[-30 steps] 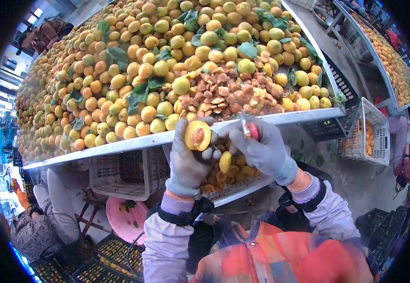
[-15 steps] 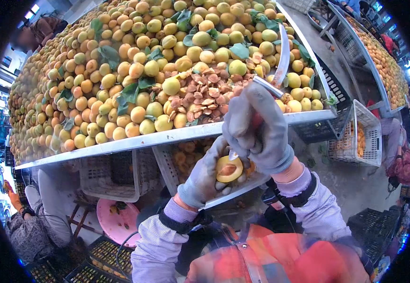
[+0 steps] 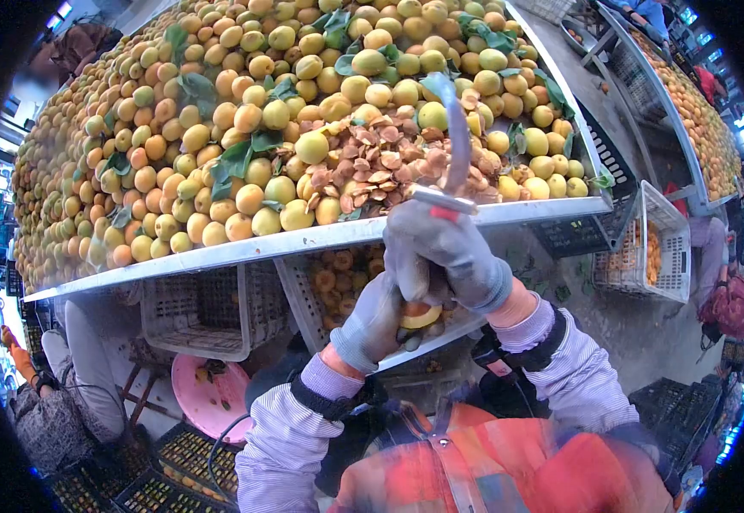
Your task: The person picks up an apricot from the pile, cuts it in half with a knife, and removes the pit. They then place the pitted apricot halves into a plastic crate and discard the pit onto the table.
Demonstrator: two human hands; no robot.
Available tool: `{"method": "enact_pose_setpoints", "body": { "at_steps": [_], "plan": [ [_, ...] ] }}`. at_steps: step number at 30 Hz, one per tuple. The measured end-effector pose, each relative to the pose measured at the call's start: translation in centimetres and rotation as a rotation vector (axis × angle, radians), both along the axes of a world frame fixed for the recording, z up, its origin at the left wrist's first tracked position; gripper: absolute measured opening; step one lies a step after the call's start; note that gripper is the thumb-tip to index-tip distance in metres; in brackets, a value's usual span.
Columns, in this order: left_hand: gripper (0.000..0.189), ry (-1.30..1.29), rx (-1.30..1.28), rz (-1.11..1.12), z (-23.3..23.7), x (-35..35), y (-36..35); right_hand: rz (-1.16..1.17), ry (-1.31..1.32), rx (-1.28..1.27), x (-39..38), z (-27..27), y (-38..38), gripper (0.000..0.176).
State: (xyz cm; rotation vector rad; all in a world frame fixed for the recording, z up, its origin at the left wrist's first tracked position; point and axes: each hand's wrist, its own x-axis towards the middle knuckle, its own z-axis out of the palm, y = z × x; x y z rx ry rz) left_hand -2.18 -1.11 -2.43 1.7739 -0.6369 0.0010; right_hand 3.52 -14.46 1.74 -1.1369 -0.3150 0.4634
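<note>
My left hand [image 3: 374,318], in a grey glove, is closed around a cut apricot [image 3: 422,318] in front of the table's edge. My right hand [image 3: 445,255], gloved too, grips a curved knife [image 3: 456,145], its blade pointing up and away over the table, smeared by motion. The right fingers press down at the apricot and cover much of it, so its pit is hidden. Just beyond the knife handle lies a heap of brown apricot pits [image 3: 372,162], among whole apricots [image 3: 218,162] with green leaves.
A metal-rimmed table [image 3: 304,248] holds the fruit. Under its edge stand a crate of halved apricots [image 3: 291,295] and a grey crate [image 3: 192,338]. A pink basin [image 3: 188,389] lies lower left. At right is a white crate [image 3: 684,256]; people sit at both sides.
My right hand has moved left and down onto the apricot, covering the pit that showed before. The knife has swung left and upright with it.
</note>
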Motion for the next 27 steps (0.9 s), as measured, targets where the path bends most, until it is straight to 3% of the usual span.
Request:
{"method": "enact_pose_setpoints", "body": {
  "at_steps": [1,2,3,4,6,7,9,10,12,13,15,16,19,22,25,27],
  "plan": [
    [0.038,0.673,-0.329,-0.001,0.3,-0.2,0.0,0.017,0.042,-0.011,-0.1,0.3,0.3,0.021],
    [0.03,1.345,-0.656,-0.001,0.6,-0.3,0.1,0.069,0.166,0.158,0.3,-0.3,0.2,0.021],
    [0.03,1.346,-0.654,-0.001,-0.1,-0.2,0.0,0.097,0.196,0.185,0.4,-0.6,0.1,0.024],
    [0.03,0.581,-0.357,0.069,-0.7,0.2,-0.4,0.124,0.227,0.211,0.5,-1.0,0.0,0.026],
    [0.038,0.499,-0.205,0.033,0.3,-0.4,-0.1,0.188,0.235,0.269,0.7,-1.9,0.1,0.03],
    [0.043,0.454,-0.132,0.017,1.2,-0.6,-0.1,0.102,0.193,0.262,0.3,-2.1,0.3,0.031],
    [0.053,1.164,-0.362,0.025,1.6,-0.2,-0.1,-0.074,0.109,0.231,-0.4,-1.7,1.1,0.034],
    [0.053,1.164,-0.351,0.019,1.3,0.0,0.0,-0.202,0.189,0.178,-0.4,-1.1,1.3,0.032],
    [0.053,1.494,-0.676,-0.114,0.7,0.7,0.3,-0.338,0.264,0.182,-0.2,-1.2,1.3,0.036],
    [0.053,1.489,-0.663,-0.117,1.3,0.8,0.2,-0.406,0.299,0.184,0.0,-1.2,1.3,0.041],
    [0.06,1.419,-0.79,-0.011,2.8,0.6,-0.5,-0.165,0.36,0.373,1.2,-1.6,-0.1,0.04],
    [0.055,1.29,-0.862,-0.064,2.5,0.5,-0.7,-0.258,0.423,0.364,1.2,-1.0,0.1,0.045],
    [0.045,1.307,-0.989,-0.022,2.7,-0.1,-1.4,-0.293,0.394,0.365,1.5,-1.4,-0.3,0.045],
    [0.036,1.215,-0.93,-0.07,2.9,-0.1,-1.5,-0.323,0.379,0.349,1.7,-0.8,-0.3,0.044],
    [0.043,1.223,-0.942,-0.159,2.9,0.3,-0.9,-0.329,0.328,0.35,1.5,-0.3,-0.5,0.043],
    [0.045,1.269,-0.833,-0.19,3.1,0.4,-0.6,-0.078,0.374,0.248,1.6,0.2,-0.8,0.039]
  ]
}}
